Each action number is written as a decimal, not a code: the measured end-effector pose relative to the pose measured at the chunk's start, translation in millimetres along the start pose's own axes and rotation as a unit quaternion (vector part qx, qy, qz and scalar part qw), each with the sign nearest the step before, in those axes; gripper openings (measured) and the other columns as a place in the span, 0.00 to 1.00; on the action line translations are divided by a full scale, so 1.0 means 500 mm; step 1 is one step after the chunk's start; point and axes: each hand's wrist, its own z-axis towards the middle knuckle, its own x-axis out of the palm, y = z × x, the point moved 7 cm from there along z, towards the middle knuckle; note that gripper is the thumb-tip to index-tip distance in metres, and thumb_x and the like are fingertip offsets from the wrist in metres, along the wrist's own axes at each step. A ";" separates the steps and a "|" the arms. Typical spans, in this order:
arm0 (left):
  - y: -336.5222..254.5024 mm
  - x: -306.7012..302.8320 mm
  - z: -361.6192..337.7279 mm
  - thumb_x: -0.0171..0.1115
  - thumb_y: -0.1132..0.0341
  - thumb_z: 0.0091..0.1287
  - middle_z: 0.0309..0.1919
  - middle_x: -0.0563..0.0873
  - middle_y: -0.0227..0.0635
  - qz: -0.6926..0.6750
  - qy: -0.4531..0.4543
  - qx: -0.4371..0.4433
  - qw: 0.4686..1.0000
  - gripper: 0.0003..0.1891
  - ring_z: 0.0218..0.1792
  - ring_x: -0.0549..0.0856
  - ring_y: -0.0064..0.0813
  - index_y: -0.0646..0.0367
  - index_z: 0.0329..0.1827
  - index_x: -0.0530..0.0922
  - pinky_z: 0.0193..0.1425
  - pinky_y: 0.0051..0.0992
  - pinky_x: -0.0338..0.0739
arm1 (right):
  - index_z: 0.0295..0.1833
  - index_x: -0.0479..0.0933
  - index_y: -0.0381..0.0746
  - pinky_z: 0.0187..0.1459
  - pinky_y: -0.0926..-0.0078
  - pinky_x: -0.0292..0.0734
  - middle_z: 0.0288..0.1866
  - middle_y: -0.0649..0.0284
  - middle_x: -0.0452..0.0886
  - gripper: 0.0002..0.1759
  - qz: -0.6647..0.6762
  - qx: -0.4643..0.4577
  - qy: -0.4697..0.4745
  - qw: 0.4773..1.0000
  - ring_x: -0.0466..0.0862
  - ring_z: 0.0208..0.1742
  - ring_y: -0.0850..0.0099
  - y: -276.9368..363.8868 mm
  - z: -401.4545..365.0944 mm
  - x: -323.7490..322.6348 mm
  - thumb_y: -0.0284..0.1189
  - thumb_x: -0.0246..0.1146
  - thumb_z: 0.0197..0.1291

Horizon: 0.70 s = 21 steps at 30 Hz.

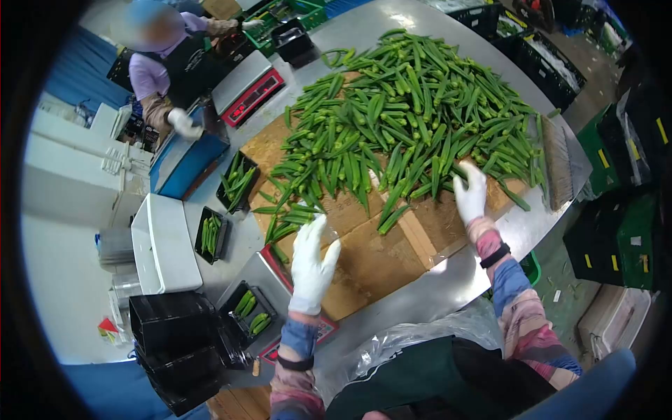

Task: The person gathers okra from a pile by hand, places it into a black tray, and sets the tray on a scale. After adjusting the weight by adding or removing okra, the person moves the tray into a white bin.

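A large heap of green okra (413, 105) lies over flattened cardboard (371, 259) on the metal table. My left hand (313, 266), in a white glove, is raised over the cardboard's left side with thumb and fingers apart, holding nothing; a few loose okra (283, 224) are by its fingertips. At the heap's near right edge is my right hand (471, 194), also gloved, its thumb and fingers apart and its fingertips against the okra. Left of my left hand, a black tray (246, 313) with some okra sits on a red-edged scale (323, 332).
Two more black trays of okra (208, 235) (238, 182) stand on the left, near a white tub (164, 245) and stacked black trays (175, 329). A brush (556, 164) lies at the right. Across the table, a person (168, 70) works by another scale (248, 87). Crates (616, 238) line the right.
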 end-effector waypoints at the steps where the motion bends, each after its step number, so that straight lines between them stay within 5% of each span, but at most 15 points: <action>1: -0.005 0.044 0.044 0.69 0.62 0.68 0.66 0.80 0.47 -0.012 0.016 0.007 1.000 0.28 0.68 0.76 0.49 0.60 0.70 0.75 0.74 0.40 0.69 | 0.62 0.79 0.39 0.65 0.57 0.73 0.59 0.51 0.82 0.23 -0.032 0.033 -0.012 0.999 0.79 0.62 0.51 -0.051 0.028 0.008 0.29 0.69 0.60; 5: -0.052 0.215 0.224 0.69 0.59 0.68 0.64 0.81 0.49 -0.099 0.088 0.014 0.991 0.29 0.65 0.80 0.48 0.64 0.69 0.75 0.71 0.38 0.72 | 0.71 0.72 0.36 0.69 0.58 0.70 0.65 0.48 0.79 0.35 0.046 0.153 0.077 0.984 0.76 0.65 0.50 -0.164 0.096 0.103 0.39 0.70 0.62; 10: -0.096 0.395 0.370 0.70 0.56 0.67 0.68 0.77 0.51 -0.104 0.120 -0.016 0.987 0.37 0.71 0.75 0.47 0.62 0.76 0.68 0.75 0.36 0.68 | 0.79 0.64 0.41 0.71 0.50 0.66 0.77 0.47 0.67 0.53 -0.137 0.104 0.134 0.976 0.68 0.69 0.45 -0.075 0.132 0.120 0.53 0.74 0.51; 14: -0.111 0.488 0.369 0.74 0.48 0.60 0.73 0.73 0.48 0.103 0.121 0.067 0.985 0.46 0.74 0.67 0.55 0.47 0.81 0.64 0.78 0.43 0.63 | 0.76 0.70 0.46 0.76 0.50 0.58 0.76 0.50 0.70 0.45 -0.187 0.007 0.169 0.968 0.61 0.76 0.44 -0.007 0.079 0.160 0.45 0.72 0.50; 18: -0.103 0.452 0.301 0.72 0.73 0.57 0.74 0.74 0.42 -0.095 0.117 0.064 0.986 0.43 0.73 0.71 0.46 0.51 0.79 0.66 0.79 0.38 0.63 | 0.76 0.70 0.49 0.71 0.50 0.63 0.75 0.55 0.73 0.40 -0.008 0.036 0.215 0.976 0.69 0.75 0.56 0.046 -0.018 0.205 0.30 0.68 0.53; 21: -0.061 0.387 0.202 0.70 0.74 0.60 0.76 0.71 0.43 -0.096 0.089 0.020 0.991 0.41 0.74 0.70 0.45 0.58 0.79 0.65 0.79 0.38 0.62 | 0.76 0.70 0.49 0.69 0.50 0.65 0.75 0.55 0.72 0.39 0.077 0.017 0.240 0.968 0.66 0.77 0.54 0.126 -0.085 0.201 0.28 0.67 0.55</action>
